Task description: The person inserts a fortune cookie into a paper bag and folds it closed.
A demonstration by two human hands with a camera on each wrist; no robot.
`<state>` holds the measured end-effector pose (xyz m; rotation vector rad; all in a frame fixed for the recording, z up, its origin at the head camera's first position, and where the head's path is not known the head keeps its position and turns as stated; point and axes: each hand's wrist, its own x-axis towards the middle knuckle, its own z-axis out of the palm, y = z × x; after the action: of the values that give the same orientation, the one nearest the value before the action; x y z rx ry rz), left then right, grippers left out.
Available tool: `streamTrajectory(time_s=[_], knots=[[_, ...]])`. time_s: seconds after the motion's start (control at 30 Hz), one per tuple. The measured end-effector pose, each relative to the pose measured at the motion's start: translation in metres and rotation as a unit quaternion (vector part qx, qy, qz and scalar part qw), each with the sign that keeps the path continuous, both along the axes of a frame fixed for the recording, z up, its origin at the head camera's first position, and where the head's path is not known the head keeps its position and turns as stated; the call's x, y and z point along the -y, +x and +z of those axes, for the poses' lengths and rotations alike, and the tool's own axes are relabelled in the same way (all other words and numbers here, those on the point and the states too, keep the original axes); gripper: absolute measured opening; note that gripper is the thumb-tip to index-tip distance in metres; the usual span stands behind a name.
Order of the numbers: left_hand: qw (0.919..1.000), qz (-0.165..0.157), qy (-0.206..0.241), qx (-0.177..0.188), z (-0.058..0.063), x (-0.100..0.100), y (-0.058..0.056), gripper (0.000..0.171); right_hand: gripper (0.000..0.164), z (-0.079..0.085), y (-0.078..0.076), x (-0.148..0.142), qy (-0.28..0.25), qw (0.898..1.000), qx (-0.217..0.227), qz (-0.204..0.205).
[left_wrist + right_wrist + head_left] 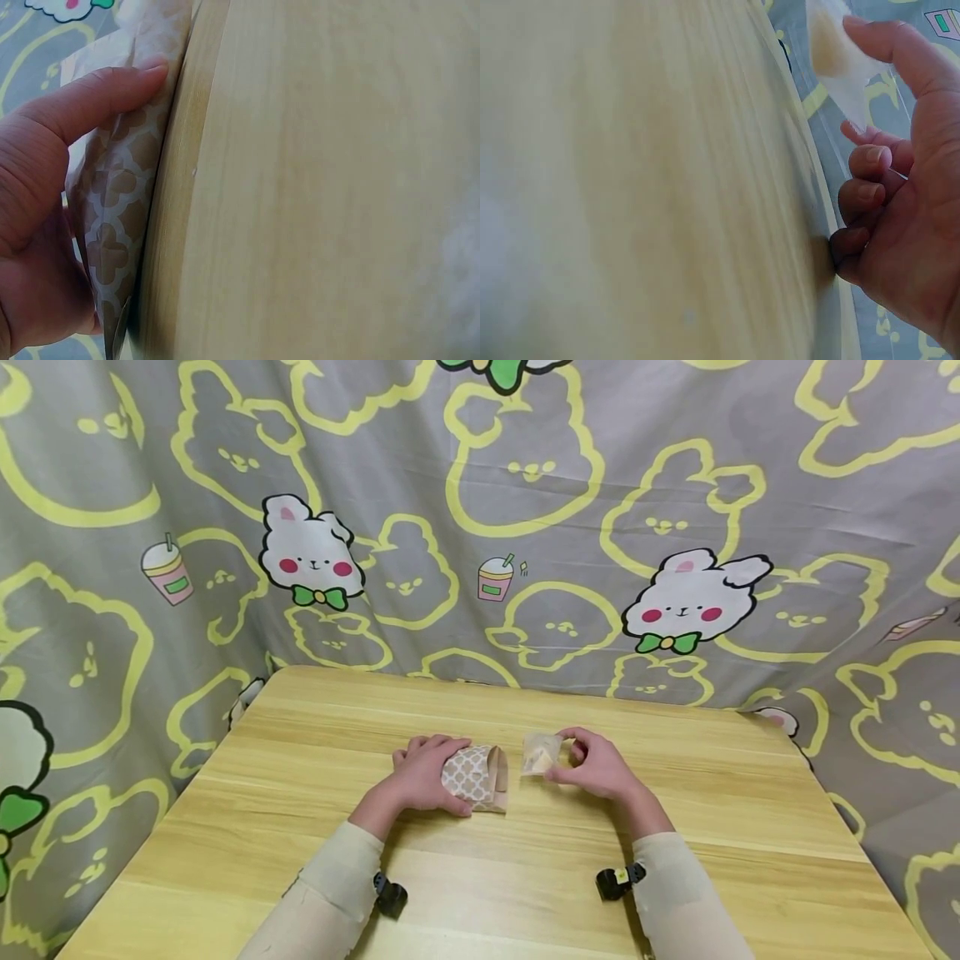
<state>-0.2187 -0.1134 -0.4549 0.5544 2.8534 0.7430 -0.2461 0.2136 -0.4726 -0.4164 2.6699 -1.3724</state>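
A brown paper bag point(471, 774) with a white lattice pattern lies near the middle of the table, its mouth gaping toward the right. My left hand point(429, 776) grips it from the left side; in the left wrist view the thumb presses on the patterned paper point(124, 180). Just right of the bag's mouth is a small translucent sachet point(541, 753) with something pale tan inside. My right hand point(597, 766) pinches its right edge between thumb and forefinger. In the right wrist view the sachet point(832, 52) is partly cut off at the top, and the other fingers are curled.
The wooden table point(487, 877) extends on all sides of both hands. Behind it hangs a grey curtain point(420, 485) with yellow outlines and white rabbit figures. A small black camera point(390, 896) is strapped to the left wrist, another camera point(615, 883) to the right.
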Motion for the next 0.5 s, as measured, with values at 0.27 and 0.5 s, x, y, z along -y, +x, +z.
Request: streamTrajectory(time_s=[0.27, 0.5], knots=[[1.0000, 0.000, -0.001, 0.000, 0.000, 0.001, 0.000, 0.107, 0.058, 0.005, 0.013, 0.003, -0.026, 0.999, -0.007, 0.023], [1.0000, 0.000, -0.004, -0.001, -0.002, 0.001, -0.001, 0.107, 0.056, 0.007, 0.024, 0.007, -0.055, 0.997, -0.008, 0.046]])
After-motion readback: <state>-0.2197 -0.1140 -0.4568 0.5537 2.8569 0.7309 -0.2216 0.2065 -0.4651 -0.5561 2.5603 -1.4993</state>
